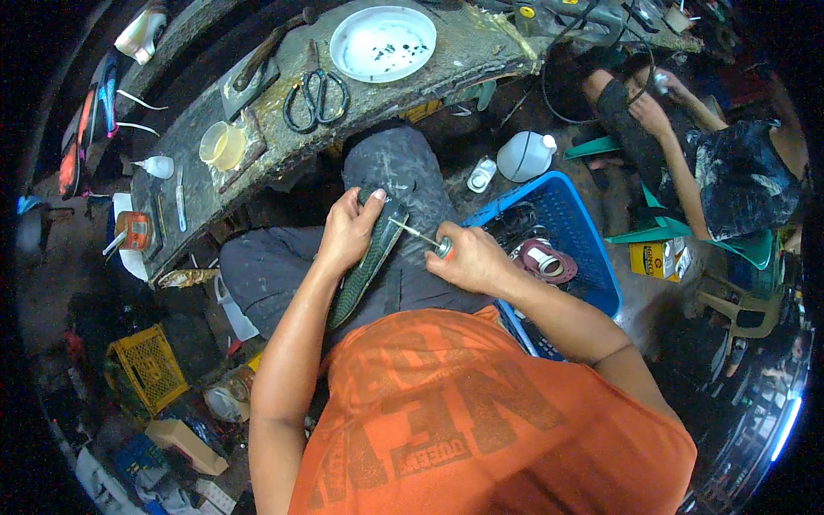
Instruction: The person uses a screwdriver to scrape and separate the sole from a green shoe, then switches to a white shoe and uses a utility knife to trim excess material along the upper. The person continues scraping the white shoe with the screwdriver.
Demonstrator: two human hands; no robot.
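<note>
My left hand (348, 227) grips a dark green textured shoe piece (372, 263), perhaps a sole, lying slanted over my lap, thumb near its upper end. My right hand (468, 262) holds a small round orange-and-silver piece (444, 248) with a thin shaft (418, 233), perhaps a brush; the shaft's tip is at the upper part of the shoe piece, and whether it touches cannot be told. My grey trousers (395, 163), marked with pale smudges, are beneath.
A worn workbench (257, 180) ahead holds scissors (316, 103), a white dish (382, 21), cups and bottles. A blue basket (592, 240) of shoe parts sits at my right beside a jug (525, 159). A co-worker (687, 172) sits at right. A yellow crate (150, 365) lies at left.
</note>
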